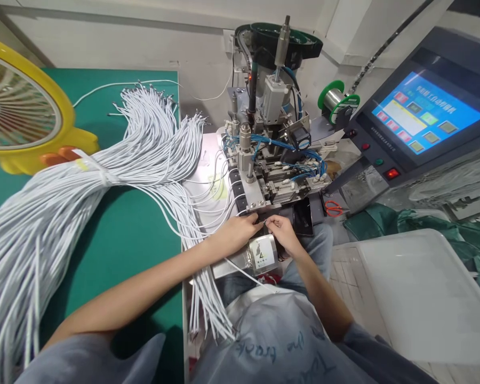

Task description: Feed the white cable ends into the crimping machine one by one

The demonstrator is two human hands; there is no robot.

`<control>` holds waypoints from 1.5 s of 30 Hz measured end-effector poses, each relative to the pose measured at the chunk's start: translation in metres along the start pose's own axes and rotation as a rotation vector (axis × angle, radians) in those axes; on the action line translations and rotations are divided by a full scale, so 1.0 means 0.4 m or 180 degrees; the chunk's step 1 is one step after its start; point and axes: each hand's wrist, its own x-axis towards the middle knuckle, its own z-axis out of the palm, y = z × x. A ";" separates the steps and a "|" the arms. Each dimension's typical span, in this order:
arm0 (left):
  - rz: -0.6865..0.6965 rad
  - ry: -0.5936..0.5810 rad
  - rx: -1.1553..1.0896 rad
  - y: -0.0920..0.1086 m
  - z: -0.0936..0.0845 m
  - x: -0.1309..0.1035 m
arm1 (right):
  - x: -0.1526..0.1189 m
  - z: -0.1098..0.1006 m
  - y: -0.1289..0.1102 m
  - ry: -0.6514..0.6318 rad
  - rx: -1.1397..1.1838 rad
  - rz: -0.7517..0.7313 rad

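My left hand (242,230) is closed in a pinch just in front of the machine's lower edge. Facing it, my right hand (282,232) also pinches, its fingertips nearly touching the left ones. Between them shows a small dark cable end (265,222); its finer detail is too small to make out. Beneath my left forearm lies part of a large bundle of white cables (144,165), bound with a white strap and fanning out into dark-tipped ends. A loose white cable (248,274) runs toward my lap. Right below my hands is a clear packet with a printed label (263,254).
A bench machine (260,160) with blue air tubes stands ahead, with a wire spool (338,101) behind. To the right are a lit touchscreen (428,114), red-handled scissors (333,208) and a white plastic bin (432,298). A yellow fan (60,114) occupies the green table (144,250).
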 end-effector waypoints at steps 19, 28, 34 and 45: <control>-0.0039 -0.0032 -0.0226 0.007 -0.011 -0.001 | 0.006 0.004 -0.003 0.0078 -0.0276 -0.0181; -0.0015 -0.0033 -0.0363 0.008 -0.017 -0.001 | -0.005 -0.001 0.002 0.0067 -0.0379 -0.0223; -0.0051 -0.0011 -0.0402 0.010 -0.019 -0.001 | 0.000 -0.002 0.012 0.0064 -0.0306 -0.0011; -0.0018 -0.0026 -0.0407 0.007 -0.012 0.000 | 0.007 0.005 -0.007 0.0154 -0.0367 -0.0077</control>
